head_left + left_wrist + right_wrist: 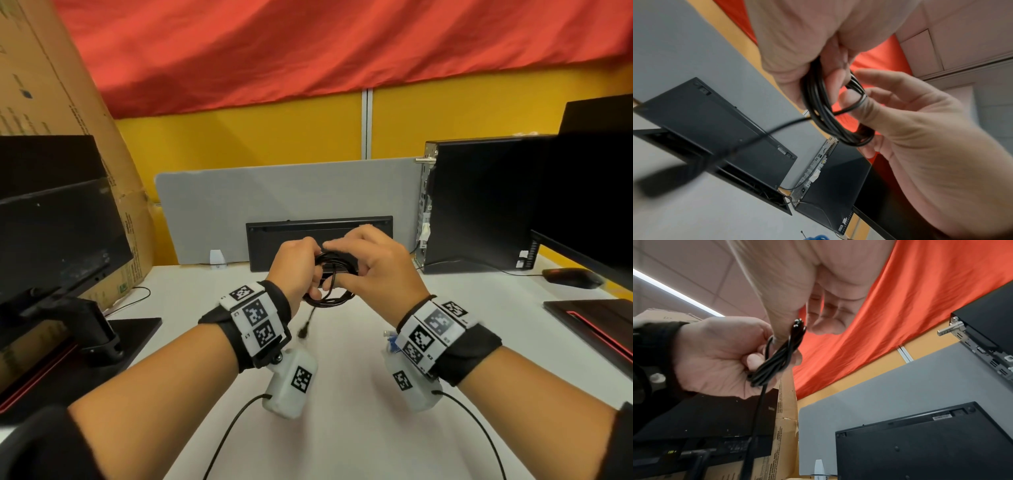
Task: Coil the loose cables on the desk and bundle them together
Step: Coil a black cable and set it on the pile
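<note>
A black cable [331, 274] is wound into a small coil and held above the white desk [346, 428]. My left hand [301, 267] grips the coil's left side in a closed fist. My right hand [352, 265] pinches the right side, thumb below and fingers over the top. In the left wrist view the coil [828, 113] has one strand looped over my right hand's [900, 116] thumb. The cable's loose end, with a plug [304, 331], dangles below my left wrist. In the right wrist view the coil [777, 360] sits in my left hand [715, 356] with the tail hanging down.
A black keyboard [318, 236] stands on edge against the grey divider [274, 192]. A computer tower [479, 205], a monitor [592, 205] and a mouse [572, 278] stand to the right. Another monitor [58, 240] and a cardboard box [51, 85] are on the left. A small blue-tipped item [390, 342] lies by my right wrist.
</note>
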